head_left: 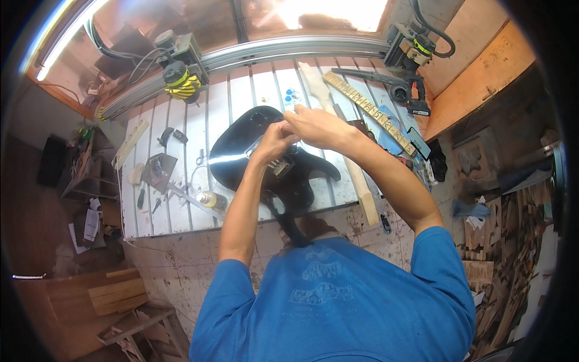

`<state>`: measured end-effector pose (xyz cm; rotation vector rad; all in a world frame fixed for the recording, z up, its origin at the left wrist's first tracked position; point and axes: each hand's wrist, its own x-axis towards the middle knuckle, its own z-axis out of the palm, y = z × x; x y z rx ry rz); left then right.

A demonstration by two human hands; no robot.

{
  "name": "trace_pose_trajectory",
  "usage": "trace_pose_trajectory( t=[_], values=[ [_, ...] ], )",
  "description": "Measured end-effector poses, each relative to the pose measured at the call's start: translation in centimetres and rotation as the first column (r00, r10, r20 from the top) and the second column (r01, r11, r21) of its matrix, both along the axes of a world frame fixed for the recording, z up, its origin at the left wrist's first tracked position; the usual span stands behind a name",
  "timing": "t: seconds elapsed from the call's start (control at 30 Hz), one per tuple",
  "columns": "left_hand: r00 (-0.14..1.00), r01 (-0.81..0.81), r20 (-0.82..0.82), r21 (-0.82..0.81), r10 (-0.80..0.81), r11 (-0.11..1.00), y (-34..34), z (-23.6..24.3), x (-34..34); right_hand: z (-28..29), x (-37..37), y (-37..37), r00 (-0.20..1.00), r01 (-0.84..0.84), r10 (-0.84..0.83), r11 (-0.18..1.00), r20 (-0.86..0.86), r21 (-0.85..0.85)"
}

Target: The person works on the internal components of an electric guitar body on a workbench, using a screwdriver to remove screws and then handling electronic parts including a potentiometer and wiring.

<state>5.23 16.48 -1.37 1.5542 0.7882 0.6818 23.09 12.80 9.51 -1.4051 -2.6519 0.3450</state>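
Black guitar: at the centre of the head view's dial, with 12 pointing away from the person; its glossy body [238,136] lies on the white slatted table [142,220], and a dark neck [293,230] runs toward 6 o'clock, up to the blue shirt [338,295].
Metal bridge: a silver bridge [278,167] sits on the body, just beside the left wrist on its 4 o'clock side.
Left hand: the hand [272,142] is over the body, fingers bent and drawn in toward the other hand – I cannot tell whether they pinch anything.
Right hand: this hand [316,125] comes in from 4 o'clock, fingers curled, tips close to the left fingers; whether they press on something small is hidden.
Near 1 o'clock: a pale wooden piece [315,83] and, closer to 12, small blue round items [292,96].
Near 2 o'clock: a yellow marked strip [369,110] and a dark blower-like tool [399,92].
Near 4 o'clock: a long wooden bar [363,196] beside the right forearm.
Near 8 o'clock: a bottle [208,200] – tipped on its side or leaning, I cannot tell.
Near 9 o'clock: a grey tray [174,164].
Near 10 o'clock: a yellow-and-black machine head [181,85] at the silver rail [295,50].
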Motion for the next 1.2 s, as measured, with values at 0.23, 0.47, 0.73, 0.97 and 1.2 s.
trace_pose_trajectory(
  t=[0.23, 0.47, 0.73, 0.97, 1.2],
  values=[
    [0.984, -0.179, 0.011, 0.171, 0.180, 0.969, -0.9, -1.5, 1.2, -0.5, -0.5, 0.7, 0.999, -0.052, 0.052, 0.997, 0.005, 0.053],
    [0.980, -0.015, 0.197, 0.048, 0.005, 0.999, 0.3, -2.2, -1.0, 0.2, -1.3, 1.0, 0.976, -0.213, 0.217, 0.972, -0.030, 0.101],
    [0.989, -0.139, 0.088, 0.241, 0.121, 0.961, -1.3, -0.1, 1.3, 0.0, -1.2, 0.9, 0.993, 0.007, -0.006, 1.000, 0.120, -0.007],
    [0.986, -0.079, 0.148, 0.029, 0.074, 0.996, 0.5, -2.5, -0.3, 0.6, -0.8, 0.1, 0.997, -0.065, 0.067, 0.996, -0.032, 0.053],
    [0.983, -0.110, 0.162, 0.170, 0.083, 0.979, -0.9, -1.5, 0.7, -0.7, -0.4, 0.5, 0.995, -0.095, 0.094, 0.994, 0.033, 0.055]
  ],
)
